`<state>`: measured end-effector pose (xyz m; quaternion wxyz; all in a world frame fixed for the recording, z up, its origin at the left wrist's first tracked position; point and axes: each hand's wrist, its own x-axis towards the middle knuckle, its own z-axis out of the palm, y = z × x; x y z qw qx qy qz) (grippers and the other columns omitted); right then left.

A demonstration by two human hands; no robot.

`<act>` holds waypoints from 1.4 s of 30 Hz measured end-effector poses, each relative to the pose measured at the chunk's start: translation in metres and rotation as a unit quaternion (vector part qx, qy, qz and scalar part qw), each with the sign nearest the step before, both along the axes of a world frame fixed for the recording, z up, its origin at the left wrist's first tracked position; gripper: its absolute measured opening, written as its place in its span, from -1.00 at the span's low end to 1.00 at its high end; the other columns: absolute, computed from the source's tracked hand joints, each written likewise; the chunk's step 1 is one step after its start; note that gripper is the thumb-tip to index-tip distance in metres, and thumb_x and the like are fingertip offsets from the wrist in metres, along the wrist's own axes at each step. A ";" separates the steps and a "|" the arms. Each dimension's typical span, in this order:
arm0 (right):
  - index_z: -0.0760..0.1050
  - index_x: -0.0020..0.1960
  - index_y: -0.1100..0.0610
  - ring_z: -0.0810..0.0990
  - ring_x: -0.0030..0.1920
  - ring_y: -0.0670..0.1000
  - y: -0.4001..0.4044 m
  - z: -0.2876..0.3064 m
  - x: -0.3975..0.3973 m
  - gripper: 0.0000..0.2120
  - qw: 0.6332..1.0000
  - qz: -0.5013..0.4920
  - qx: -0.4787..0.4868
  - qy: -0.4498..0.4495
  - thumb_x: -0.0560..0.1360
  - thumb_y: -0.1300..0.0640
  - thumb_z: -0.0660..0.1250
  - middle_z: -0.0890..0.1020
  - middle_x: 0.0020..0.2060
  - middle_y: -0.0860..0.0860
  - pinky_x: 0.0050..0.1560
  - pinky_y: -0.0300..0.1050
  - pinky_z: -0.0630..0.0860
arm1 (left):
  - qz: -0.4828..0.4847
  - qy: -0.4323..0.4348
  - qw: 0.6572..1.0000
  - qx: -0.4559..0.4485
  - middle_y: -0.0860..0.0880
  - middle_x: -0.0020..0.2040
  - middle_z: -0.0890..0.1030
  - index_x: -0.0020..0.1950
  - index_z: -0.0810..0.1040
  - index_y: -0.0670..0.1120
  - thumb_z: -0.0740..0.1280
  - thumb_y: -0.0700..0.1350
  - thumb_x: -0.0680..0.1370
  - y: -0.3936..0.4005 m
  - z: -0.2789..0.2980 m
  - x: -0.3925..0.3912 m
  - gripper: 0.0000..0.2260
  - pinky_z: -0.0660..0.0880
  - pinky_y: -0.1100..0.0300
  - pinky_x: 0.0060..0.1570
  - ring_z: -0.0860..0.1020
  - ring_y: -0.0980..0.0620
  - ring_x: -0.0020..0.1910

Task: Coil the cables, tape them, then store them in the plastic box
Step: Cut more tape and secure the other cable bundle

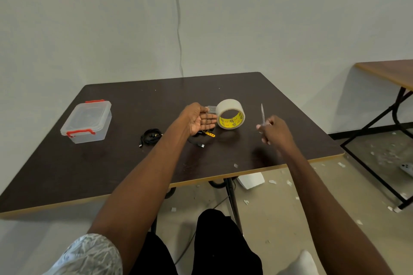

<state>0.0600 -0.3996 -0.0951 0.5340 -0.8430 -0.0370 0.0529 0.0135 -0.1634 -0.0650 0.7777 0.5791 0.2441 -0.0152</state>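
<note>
One black cable (150, 137) lies bundled on the counter (111, 174), a 2nd black cable (197, 142) with a yellow tie (209, 134) sprawls looser under the left hand (199, 119), and neither looks taped yet. That hand is spread flat, palm up, against the tape roll (231, 113), while the right hand (273, 130) pinches a cut strip of clear tape (262, 114). I'd say taping is just starting, and the red-latched plastic box (87, 121), well apart at the left, is closed with nothing stored.
</note>
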 end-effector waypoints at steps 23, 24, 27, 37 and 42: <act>0.47 0.23 0.43 0.72 -0.07 0.14 0.075 -0.007 -0.042 -0.70 0.787 0.179 0.513 0.291 0.53 0.42 0.14 0.69 -0.07 0.28 0.00 -0.06 0.65 | -0.001 0.008 1.000 0.012 -0.15 -0.25 0.68 -0.05 0.50 -0.18 0.15 -0.22 0.60 0.001 -0.002 0.001 -0.85 0.56 0.03 -0.05 0.63 -0.09 -0.20; 0.49 0.21 0.41 0.72 -0.08 0.12 0.076 -0.008 -0.042 -0.72 0.793 0.179 0.506 0.289 0.53 0.42 0.17 0.69 -0.09 0.26 -0.01 -0.07 0.66 | -0.003 0.008 1.000 0.012 -0.16 -0.19 0.67 -0.05 0.50 -0.18 0.15 -0.22 0.60 0.001 -0.001 0.000 -0.85 0.56 0.03 -0.05 0.63 -0.10 -0.18; 0.54 0.10 0.30 0.72 -0.16 0.05 0.079 -0.011 -0.041 -0.82 0.826 0.181 0.460 0.270 0.52 0.40 0.28 0.70 -0.17 0.18 -0.08 -0.13 0.66 | -0.007 0.007 1.000 0.008 -0.22 0.00 0.64 -0.03 0.49 -0.18 0.13 -0.21 0.61 0.000 -0.001 -0.001 -0.84 0.55 0.01 -0.02 0.63 -0.14 -0.05; 0.54 0.04 0.30 0.57 -0.38 0.09 0.085 -0.023 -0.041 -0.68 0.933 0.199 0.276 0.118 0.53 0.02 0.36 0.62 -0.30 0.16 -0.34 -0.10 0.50 | -0.001 0.022 1.000 0.007 -0.18 -0.13 0.66 -0.05 0.47 -0.18 0.14 -0.22 0.61 0.001 0.000 0.001 -0.86 0.57 0.15 -0.37 0.64 -0.05 -0.35; 0.54 0.12 0.36 0.53 -0.38 0.08 0.086 -0.028 -0.034 -0.60 0.931 0.231 0.256 0.120 0.56 0.00 0.31 0.60 -0.29 0.17 -0.33 -0.08 0.48 | -0.009 0.033 0.999 0.009 -0.19 -0.03 0.66 0.01 0.49 -0.20 0.14 -0.20 0.60 0.002 0.000 0.001 -0.84 0.56 0.09 -0.21 0.62 -0.07 -0.30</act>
